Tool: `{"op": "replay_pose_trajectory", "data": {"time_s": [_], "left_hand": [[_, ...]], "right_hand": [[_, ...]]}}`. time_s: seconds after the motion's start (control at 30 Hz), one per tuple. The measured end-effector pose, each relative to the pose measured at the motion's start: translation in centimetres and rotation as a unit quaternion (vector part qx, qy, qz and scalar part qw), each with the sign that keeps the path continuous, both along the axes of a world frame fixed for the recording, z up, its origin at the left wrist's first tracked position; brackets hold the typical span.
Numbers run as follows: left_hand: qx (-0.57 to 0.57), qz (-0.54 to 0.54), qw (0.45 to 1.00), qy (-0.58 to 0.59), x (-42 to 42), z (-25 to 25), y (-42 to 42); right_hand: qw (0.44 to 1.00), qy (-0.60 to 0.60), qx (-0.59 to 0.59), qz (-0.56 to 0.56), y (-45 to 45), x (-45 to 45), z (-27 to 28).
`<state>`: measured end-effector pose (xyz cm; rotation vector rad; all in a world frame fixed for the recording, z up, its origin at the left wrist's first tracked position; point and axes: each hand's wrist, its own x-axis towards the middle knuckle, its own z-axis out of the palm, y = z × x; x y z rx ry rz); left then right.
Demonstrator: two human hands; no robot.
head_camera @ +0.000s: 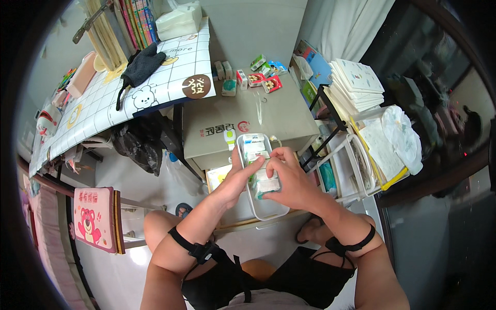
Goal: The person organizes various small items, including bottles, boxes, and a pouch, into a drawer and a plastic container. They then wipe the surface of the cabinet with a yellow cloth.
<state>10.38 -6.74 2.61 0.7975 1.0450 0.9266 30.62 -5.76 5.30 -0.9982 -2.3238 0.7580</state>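
A narrow white plastic tray (271,213) stands lengthwise before me, with several small white wrapped packs (254,146) in a row inside it. My left hand (237,180) lies along the tray's left side, its thumb over the packs. From the right, my right hand (288,176) has its fingers bent around a white and green pack (267,186) at the near end of the row. The tray's near end shows its bare bottom. Just left of the tray's far end is a white and green plastic piece (230,136).
Small red boxes (272,83), green boxes (258,62) and more packs (229,87) stand at the back of the grey cabinet top (217,116). A desk (170,77) with a dark cloth (143,64) is at left. A white rack (358,166) holds papers and bags at right.
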Motion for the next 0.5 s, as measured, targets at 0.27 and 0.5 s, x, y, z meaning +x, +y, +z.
{"op": "replay_pose_trajectory", "data": {"time_s": [0.27,0.5], "left_hand": [[-0.031,0.051,0.985,-0.164,-1.4,-1.8,1.6],[-0.068,0.091,0.987,-0.113,-3.6,-1.2,2.8]], "right_hand": [[0.990,0.029,-0.114,0.073,3.9,0.3,3.2],[0.995,0.057,-0.035,0.069,18.8,-5.4,1.1]]}}
